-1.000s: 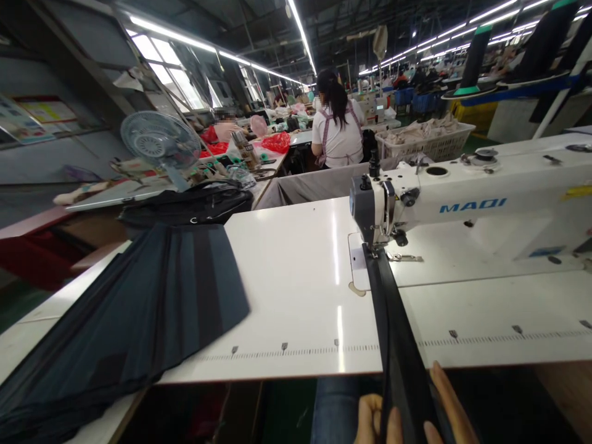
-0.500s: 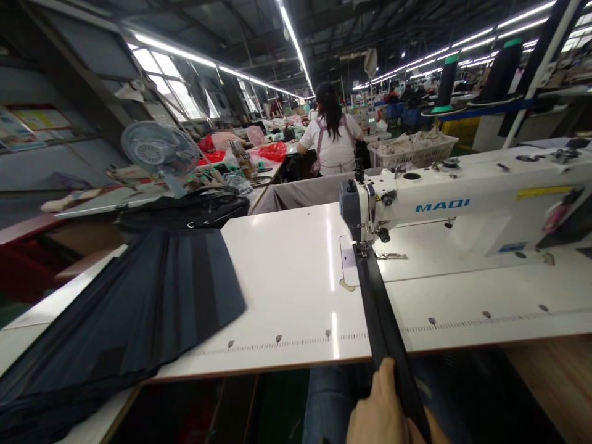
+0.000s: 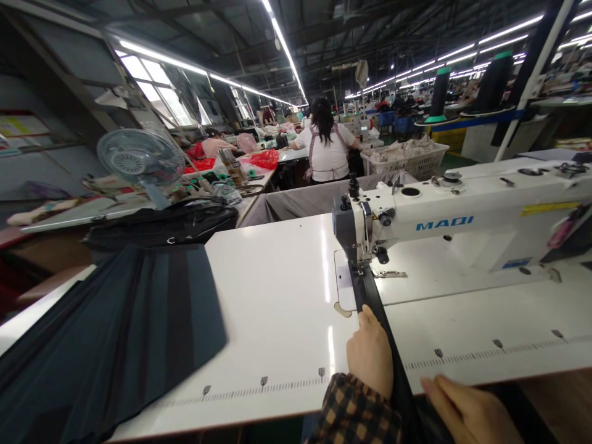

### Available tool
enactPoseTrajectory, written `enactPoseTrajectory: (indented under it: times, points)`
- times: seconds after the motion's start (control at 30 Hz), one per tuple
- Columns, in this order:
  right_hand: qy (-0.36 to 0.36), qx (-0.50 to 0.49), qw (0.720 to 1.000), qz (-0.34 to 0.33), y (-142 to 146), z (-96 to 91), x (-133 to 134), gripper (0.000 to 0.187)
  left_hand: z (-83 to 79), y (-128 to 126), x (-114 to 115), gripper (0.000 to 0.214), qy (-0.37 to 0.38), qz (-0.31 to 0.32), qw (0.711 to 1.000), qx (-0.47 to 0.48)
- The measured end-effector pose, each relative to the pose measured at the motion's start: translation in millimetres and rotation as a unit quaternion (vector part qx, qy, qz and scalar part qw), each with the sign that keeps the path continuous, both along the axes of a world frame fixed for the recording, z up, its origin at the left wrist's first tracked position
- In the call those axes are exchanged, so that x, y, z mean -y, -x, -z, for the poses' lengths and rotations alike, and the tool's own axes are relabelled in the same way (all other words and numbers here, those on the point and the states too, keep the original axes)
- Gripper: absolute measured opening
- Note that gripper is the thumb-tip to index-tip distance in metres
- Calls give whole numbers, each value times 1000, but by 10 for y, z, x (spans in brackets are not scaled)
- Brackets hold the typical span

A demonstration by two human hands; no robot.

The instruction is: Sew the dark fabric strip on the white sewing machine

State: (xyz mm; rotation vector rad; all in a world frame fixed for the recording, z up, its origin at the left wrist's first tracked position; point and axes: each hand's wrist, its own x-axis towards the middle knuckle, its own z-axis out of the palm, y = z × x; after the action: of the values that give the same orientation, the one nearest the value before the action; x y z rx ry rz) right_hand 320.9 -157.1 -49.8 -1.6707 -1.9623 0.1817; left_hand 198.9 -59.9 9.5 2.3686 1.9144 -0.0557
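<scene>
Left hand: your left hand (image 3: 370,354), in a checked sleeve, rests flat on the white table, fingers closed together and pressed along the left edge of the long narrow black fabric strip (image 3: 377,317); it pins rather than grips.
Right hand: your right hand (image 3: 467,410) lies at the table's near edge, fingers stretched toward the strip's lower part; you cannot tell whether it grips the cloth.
Strip: it runs straight from the presser foot of the white MAQI sewing machine (image 3: 444,222) back to your lap, lying flat and taut.
Change: half a second ago your left hand sat below the table edge, holding the strip near your lap; now it has come up onto the tabletop, close to the needle. A second ago both hands were low. Judged from this, you have gone from gathering the strip to guiding it at the foot.
Surface: the glossy white sewing table (image 3: 277,296) bears a printed ruler scale along its front; a stack of dark blue-grey pleated fabric panels (image 3: 129,327) lies well apart at your left.
Room: a small pale desk fan (image 3: 139,161), a seated co-worker in a white top (image 3: 326,151), a white plastic basket of cloth (image 3: 411,159), long ceiling strip lights.
</scene>
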Motion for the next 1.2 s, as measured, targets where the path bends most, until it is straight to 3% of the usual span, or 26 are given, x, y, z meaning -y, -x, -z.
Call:
enactPoseTrajectory:
  times: [0.13,0.23,0.4,0.57,0.7,0.8,0.97,1.07,1.2]
  points:
    - [-47,112,992,-27,-57,-104,-696,38,22,23,-17,46,8,0,1000,-11]
    - [-48,166,982,-71,38,-50,-913,48,35,48,-35,49,35,-1,999,1]
    - [-29,161,983,-86,67,-55,-892,49,31,92,-48,54,64,0,997,38]
    - [-14,139,978,-152,-4,-236,-951,50,38,107,-32,51,67,-2,994,86]
    - [-1,144,968,-206,-27,-264,-998,48,19,151,-54,48,67,8,989,134]
    - [-15,144,966,-215,-29,-217,-994,47,-71,274,-188,40,68,62,981,173]
    - [-43,189,962,-194,15,-192,-937,47,-169,605,-545,28,-8,238,955,175]
    - [-44,193,965,-173,77,-206,-898,49,-78,715,-629,34,-21,302,936,180]
    - [-41,175,973,-145,167,-181,-889,51,109,667,-567,41,-21,299,941,158]
